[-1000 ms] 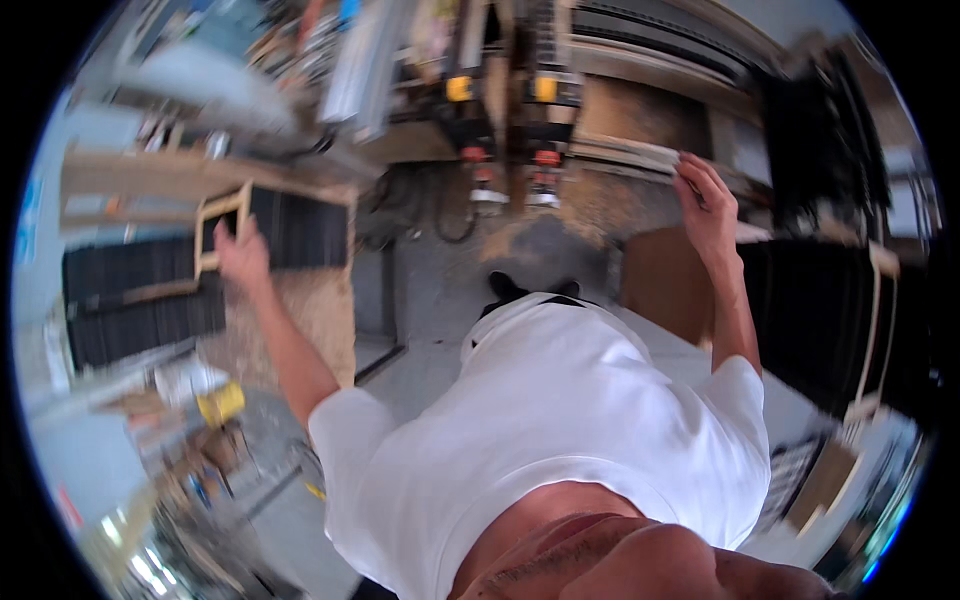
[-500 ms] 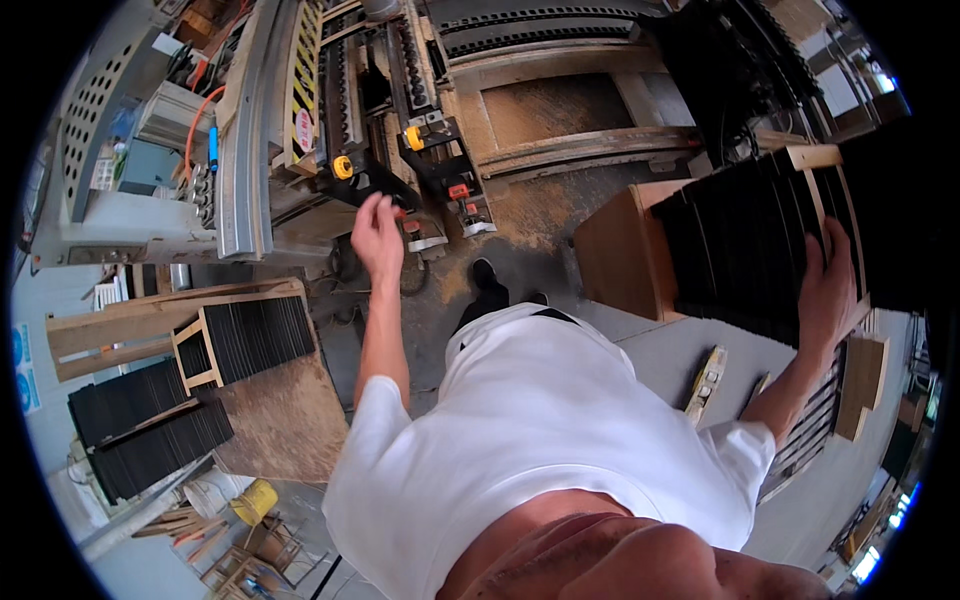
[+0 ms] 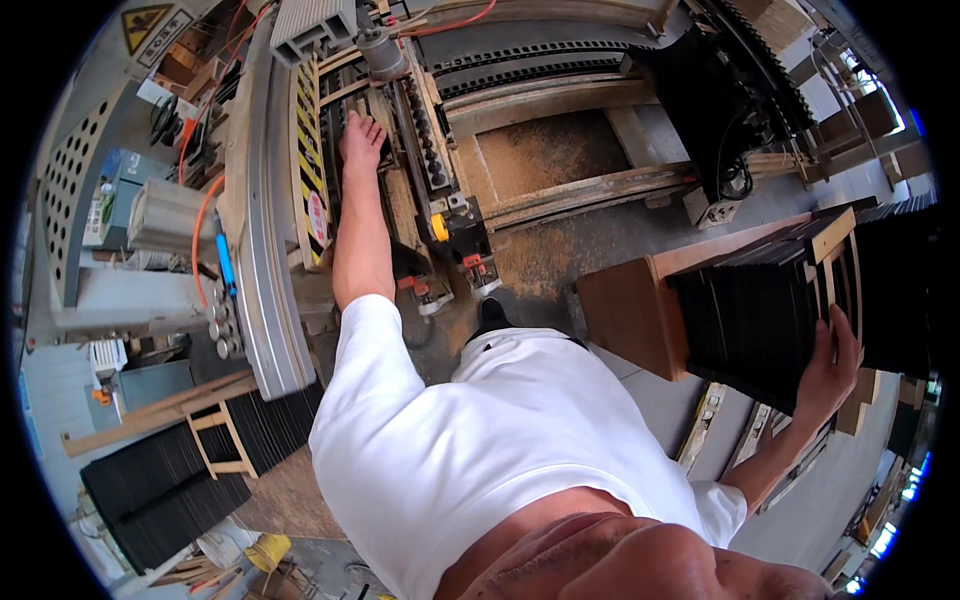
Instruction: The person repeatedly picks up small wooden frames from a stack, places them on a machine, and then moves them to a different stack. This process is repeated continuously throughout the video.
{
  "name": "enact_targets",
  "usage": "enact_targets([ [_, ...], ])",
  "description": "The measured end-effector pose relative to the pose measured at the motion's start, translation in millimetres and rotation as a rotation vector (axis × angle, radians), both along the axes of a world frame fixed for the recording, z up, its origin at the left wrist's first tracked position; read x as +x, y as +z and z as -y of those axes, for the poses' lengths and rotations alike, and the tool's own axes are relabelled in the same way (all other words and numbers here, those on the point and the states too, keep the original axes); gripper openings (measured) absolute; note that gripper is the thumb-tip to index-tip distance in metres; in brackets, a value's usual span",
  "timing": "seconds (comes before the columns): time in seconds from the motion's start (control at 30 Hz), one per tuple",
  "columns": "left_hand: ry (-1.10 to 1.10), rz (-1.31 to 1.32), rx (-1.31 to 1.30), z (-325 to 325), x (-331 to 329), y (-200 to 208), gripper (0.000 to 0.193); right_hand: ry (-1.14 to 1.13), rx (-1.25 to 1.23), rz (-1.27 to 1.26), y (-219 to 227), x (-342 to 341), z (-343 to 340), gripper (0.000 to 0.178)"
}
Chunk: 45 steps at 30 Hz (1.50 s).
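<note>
My left hand [image 3: 362, 142] reaches far over the machine, above its long rails [image 3: 412, 130]. Its fingers are loosely bent and a little apart, and I see nothing in them. Beside that forearm are a yellow knob [image 3: 439, 228] and a red-and-black clamp [image 3: 478, 268]. On the right, my right hand [image 3: 832, 372] has its fingers on a pale wooden frame [image 3: 828, 285] at the near end of a stack of black-edged frames [image 3: 745, 325]. The fingers appear to grip the frame's slat; the thumb side is partly hidden.
A brown board [image 3: 630, 315] stands against the right stack. More black-edged frames [image 3: 165, 500] lie at left, with a pale wooden frame [image 3: 215, 442] on them. A metal beam [image 3: 265, 290] and striped guard [image 3: 308, 150] flank my left arm. Sawdust covers a machine panel [image 3: 560, 150].
My left hand has moved forward from the machine's near end to farther along the rails. My body has leaned toward the machine. My right hand stays at the frame stack.
</note>
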<state>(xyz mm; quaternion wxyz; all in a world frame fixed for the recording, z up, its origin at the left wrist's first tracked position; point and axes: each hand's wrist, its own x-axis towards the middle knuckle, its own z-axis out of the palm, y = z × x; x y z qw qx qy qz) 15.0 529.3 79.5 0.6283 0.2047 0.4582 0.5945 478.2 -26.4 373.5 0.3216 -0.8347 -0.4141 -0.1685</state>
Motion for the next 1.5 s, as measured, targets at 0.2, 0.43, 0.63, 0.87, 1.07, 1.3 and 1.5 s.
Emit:
enact_targets([
  [0.2,0.002,0.242,0.026,-69.0,15.8,7.0,0.097,0.31,-0.072,0.137,2.5,-61.7,-74.7,0.03],
  [0.43,0.025,0.54,0.143,-88.9,1.7,-9.9,0.102,0.706,-0.1,-0.02,-32.1,-108.1,-194.1,0.027],
  [0.63,0.117,0.443,0.068,13.3,12.3,11.6,0.043,1.058,-0.099,-0.019,-84.6,-150.2,-302.5,0.021],
  [0.87,0.063,0.326,0.011,234.7,11.0,3.0,0.035,1.435,-0.022,-0.027,-182.4,-248.3,-433.6,0.02],
  [1.07,0.248,0.276,-0.08,391.4,14.4,16.7,0.03,1.542,0.039,0.205,-250.1,-345.5,-520.3,0.022],
  [1.3,0.574,0.313,-0.085,476.5,29.5,21.1,0.03,1.456,-0.1,0.488,-254.0,-373.6,-589.7,0.022],
  [1.5,0.796,0.23,-0.183,504.2,19.8,-9.1,0.025,1.301,-0.265,0.737,-242.5,-392.2,-648.6,0.027],
])
